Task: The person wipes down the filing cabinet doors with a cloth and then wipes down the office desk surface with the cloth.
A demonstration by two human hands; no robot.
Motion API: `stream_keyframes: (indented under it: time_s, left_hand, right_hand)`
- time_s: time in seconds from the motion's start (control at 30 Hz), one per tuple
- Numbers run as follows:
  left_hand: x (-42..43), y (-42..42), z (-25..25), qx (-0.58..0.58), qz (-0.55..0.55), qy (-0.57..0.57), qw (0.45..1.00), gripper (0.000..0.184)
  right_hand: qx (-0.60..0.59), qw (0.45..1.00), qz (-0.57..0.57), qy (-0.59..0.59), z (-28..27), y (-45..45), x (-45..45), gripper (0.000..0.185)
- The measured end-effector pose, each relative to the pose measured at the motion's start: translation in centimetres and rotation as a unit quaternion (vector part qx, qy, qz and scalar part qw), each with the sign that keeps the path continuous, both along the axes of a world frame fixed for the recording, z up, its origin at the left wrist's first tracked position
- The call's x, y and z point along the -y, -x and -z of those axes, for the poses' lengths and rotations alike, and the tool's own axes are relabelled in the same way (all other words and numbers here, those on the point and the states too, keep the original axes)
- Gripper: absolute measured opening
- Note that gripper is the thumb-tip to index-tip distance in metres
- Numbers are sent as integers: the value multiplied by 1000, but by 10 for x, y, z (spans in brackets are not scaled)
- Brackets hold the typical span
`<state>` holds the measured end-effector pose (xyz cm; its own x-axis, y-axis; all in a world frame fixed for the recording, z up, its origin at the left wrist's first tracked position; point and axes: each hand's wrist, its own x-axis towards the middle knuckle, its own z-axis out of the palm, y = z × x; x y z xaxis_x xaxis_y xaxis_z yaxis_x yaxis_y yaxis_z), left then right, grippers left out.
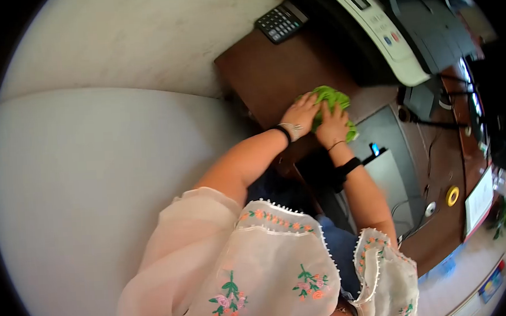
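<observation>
A bright green cloth (pixel 333 97) lies bunched on the dark brown desk top (pixel 282 63). My left hand (pixel 301 114), with a watch at its wrist, presses its fingers onto the cloth's left edge. Close beside it, my right hand (pixel 331 125) holds the cloth from above, fingers bent over it. Parts of the cloth are hidden under both hands. A black calculator (pixel 282 22) rests near the far corner of the desk, beyond the cloth.
A large printer (pixel 378 28) stands on the desk, right of the cloth. A grey laptop (pixel 386 176) lies by my right forearm, among cables. Farther right are a yellow tape roll (pixel 452 195) and a paper sheet (pixel 479 200). A pale wall (pixel 103 167) borders the left side.
</observation>
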<state>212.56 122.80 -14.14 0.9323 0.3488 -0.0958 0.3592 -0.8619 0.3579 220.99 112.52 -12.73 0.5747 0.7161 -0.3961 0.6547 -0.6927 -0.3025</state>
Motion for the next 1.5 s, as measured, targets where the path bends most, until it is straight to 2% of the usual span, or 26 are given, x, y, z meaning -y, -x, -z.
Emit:
stream_keyframes:
  time_s: [0.03,0.07,0.2,0.27,0.37,0.57,0.67,0.73,0.9,0.97,1.03,1.1,1.17,1.23,1.37,1.5]
  left_hand:
    - [-20,15,12,7,-15,-12,1000,52]
    - [-39,29,-3,-21,-38,-17,999,52]
    - [-109,61,0,2,-130,-33,991,49]
    - [-137,69,2,42,-220,-36,974,49]
    - [-181,76,15,58,-292,-50,953,45]
    - [-246,67,25,27,-324,73,943,51]
    - [-226,64,35,25,-303,28,952,52]
    - [-203,62,36,45,-287,-43,956,52]
    - [-137,17,28,11,-209,-49,977,50]
    - [-118,-14,28,19,-170,-28,985,49]
    - [-110,-50,35,73,-110,2,991,56]
    - [-106,-91,31,59,-67,-13,996,57]
    - [-105,-125,30,-20,-70,-29,997,53]
    - [-103,-130,32,-68,-64,-31,995,53]
    - [-89,-104,43,-12,18,-39,999,58]
    - [-28,-85,28,-34,50,-22,998,60]
  right_hand:
    - [-22,999,-29,2,-6,9,-18,66]
    - [-37,997,-60,-8,-7,18,-37,67]
    - [-77,982,-165,-38,-5,32,-118,69]
    - [-94,967,-228,-64,0,33,-159,68]
    - [-95,955,-269,-78,0,34,-214,67]
    - [-88,969,-224,-53,2,30,-265,64]
    - [-89,966,-233,-72,5,23,-253,62]
    - [-88,960,-251,-84,5,20,-234,58]
    - [-87,971,-194,-112,10,-14,-164,58]
    - [-33,985,-135,-102,11,-35,-138,59]
    - [31,990,-89,-101,13,-66,-126,61]
    - [54,993,-41,-101,20,-101,-123,62]
    - [-54,995,-23,-79,2,-127,-122,64]
    - [-49,996,-32,-64,8,-128,-115,66]
    - [-4,998,-13,-61,13,-101,-74,63]
    - [-13,996,14,-93,9,-97,-13,57]
